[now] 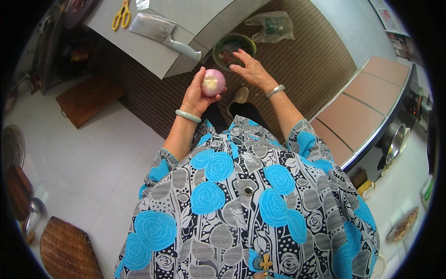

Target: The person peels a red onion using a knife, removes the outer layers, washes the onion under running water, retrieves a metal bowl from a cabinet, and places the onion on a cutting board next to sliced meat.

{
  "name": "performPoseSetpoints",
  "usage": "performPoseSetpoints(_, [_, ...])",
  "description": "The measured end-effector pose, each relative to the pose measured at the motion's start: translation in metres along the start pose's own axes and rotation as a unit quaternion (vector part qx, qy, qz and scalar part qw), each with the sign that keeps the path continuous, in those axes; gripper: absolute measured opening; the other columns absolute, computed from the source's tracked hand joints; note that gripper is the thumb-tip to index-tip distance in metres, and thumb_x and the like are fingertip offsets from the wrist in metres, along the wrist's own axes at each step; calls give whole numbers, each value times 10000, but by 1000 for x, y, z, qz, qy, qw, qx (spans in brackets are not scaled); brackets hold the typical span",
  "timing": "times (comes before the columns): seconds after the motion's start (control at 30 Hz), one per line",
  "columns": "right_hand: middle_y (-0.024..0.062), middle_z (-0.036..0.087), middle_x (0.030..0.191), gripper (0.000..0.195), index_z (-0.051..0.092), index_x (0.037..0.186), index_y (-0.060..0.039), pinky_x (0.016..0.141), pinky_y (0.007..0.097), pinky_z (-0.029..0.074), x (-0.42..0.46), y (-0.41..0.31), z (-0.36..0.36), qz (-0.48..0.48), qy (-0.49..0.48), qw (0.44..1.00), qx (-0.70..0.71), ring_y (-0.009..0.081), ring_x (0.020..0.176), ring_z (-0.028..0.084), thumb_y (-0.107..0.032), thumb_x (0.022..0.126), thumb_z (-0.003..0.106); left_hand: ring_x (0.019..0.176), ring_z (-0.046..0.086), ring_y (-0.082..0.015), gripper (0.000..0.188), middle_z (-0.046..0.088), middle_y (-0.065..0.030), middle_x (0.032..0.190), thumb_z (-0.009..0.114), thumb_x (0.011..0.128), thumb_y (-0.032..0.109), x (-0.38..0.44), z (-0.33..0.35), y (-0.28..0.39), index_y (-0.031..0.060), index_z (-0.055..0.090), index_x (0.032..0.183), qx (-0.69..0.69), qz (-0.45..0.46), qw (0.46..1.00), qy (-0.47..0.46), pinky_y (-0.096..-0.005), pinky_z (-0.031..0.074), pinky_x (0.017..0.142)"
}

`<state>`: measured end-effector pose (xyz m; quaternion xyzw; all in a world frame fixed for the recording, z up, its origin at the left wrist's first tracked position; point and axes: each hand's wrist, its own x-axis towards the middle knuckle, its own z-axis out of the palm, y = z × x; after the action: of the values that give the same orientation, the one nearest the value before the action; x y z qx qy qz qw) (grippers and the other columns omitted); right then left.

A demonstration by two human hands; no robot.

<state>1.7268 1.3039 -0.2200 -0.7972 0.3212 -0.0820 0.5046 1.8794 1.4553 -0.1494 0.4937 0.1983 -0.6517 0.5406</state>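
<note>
A peeled purple onion (pixel 213 83) rests in my left hand (pixel 198 95), with the fingers curled under it and the thumb along its side. A pale cut patch shows on the onion's near face. My right hand (pixel 251 69) holds nothing; its fingers are apart over the rim of a green waste bin (pixel 251 43). Reddish scraps lie inside the bin. Beyond my left hand, a cleaver (pixel 153 28) lies on the tiled counter (pixel 146 52), its grey handle reaching past the corner. Yellow-handled scissors (pixel 122 16) lie beside the blade.
A clear plastic bag (pixel 275 26) lies on the brown striped mat (pixel 313 48) behind the bin. To the left is a wooden board (pixel 89 99). A pink-tiled counter front (pixel 362 101) runs along the right, with a metal bowl (pixel 396 143) near it. A woven basket (pixel 68 249) is lower left.
</note>
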Motion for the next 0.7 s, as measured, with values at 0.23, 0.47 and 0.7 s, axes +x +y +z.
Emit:
performPoseSetpoints(0.23, [125, 640, 1165, 514, 544, 1280, 34, 911, 292, 478, -7, -62, -5, 91, -171, 936, 294, 173, 1043, 587, -346, 938, 595, 926, 655, -315, 471, 622, -153, 1104, 437, 994, 469, -2, 2, 0, 43, 549, 1159, 13, 35, 999, -4, -416, 567, 640])
performPoseSetpoints(0.47, [67, 625, 1157, 427, 577, 1267, -15, 876, 253, 481, -13, -58, -3, 175, -128, 852, 476, 119, 1018, 578, -313, 961, 571, 1029, 612, -306, 441, 568, -162, 1202, 383, 1029, 388, -10, 7, 5, 11, 526, 1207, -1, 44, 995, -90, -471, 562, 779])
performPoseSetpoints(0.7, [116, 618, 1196, 456, 549, 1281, 4, 930, 293, 473, -13, -69, -13, 24, -104, 953, 285, 203, 1049, 602, -258, 915, 621, 926, 630, -196, 446, 626, -92, 1081, 382, 1021, 442, -11, 10, 5, 61, 555, 1176, 52, 48, 993, -92, -337, 535, 661])
